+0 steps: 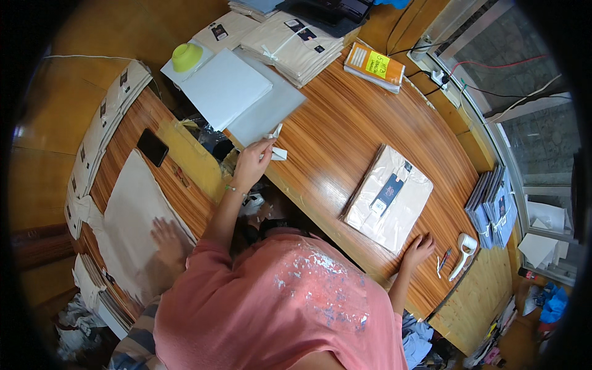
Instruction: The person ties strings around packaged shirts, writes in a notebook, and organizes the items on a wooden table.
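Observation:
My left hand [251, 165] is over the table's near edge, its fingers pinched on a small folded white strip [275, 131], paper-like. Another small white piece [279, 153] lies beside those fingers. My right hand [420, 249] rests on the striped wooden table [333, 111] with nothing in it, fingers extended near the lower right corner of a packed garment. That flat stack of cream garments [401, 206] in clear plastic carries a dark blue label [387, 193].
At left, a co-worker's blurred hand [166, 240] lies on cream cloth [132, 216], below a black phone [153, 148]. White sheets [228, 86], a green bowl [187, 57] and tied garments [293, 43] stand at the back. A lint roller [464, 256] and blue bundles [491, 206] lie right.

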The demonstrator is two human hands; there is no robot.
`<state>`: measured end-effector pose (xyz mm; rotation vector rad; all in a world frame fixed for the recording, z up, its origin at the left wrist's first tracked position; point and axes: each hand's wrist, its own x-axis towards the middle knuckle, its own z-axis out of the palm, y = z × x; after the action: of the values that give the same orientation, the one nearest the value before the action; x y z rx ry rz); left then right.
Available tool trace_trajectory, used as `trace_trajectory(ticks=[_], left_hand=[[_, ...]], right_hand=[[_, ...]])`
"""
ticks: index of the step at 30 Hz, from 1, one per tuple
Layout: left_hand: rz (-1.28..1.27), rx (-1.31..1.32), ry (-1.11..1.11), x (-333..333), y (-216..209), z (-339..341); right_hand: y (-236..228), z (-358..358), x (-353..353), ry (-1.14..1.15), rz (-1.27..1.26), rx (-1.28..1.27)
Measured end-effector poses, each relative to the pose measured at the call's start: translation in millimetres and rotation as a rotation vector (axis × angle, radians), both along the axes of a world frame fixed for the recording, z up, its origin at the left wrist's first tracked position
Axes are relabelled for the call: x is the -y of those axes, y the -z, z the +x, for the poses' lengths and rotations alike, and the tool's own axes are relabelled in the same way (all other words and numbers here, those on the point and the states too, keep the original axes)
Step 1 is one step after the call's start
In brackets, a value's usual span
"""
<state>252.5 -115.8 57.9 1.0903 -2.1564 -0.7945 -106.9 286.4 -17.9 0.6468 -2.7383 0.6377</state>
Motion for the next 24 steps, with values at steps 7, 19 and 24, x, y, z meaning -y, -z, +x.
trace_trajectory(ticks=[7,19,24], left_hand=[[0.233,-0.368,0.023,-21,-7,-27],[0.317,-0.089,0.864,-144,-83,-135],[0.331,-0.328,0.775,-132,-59,-129]], right_hand=[[8,-6,-15,0.006,-0.148,0.068],[-142,123,132,-0.826,-0.506,0.931],[-166,88,107,-0.684,-0.249,1.152]])
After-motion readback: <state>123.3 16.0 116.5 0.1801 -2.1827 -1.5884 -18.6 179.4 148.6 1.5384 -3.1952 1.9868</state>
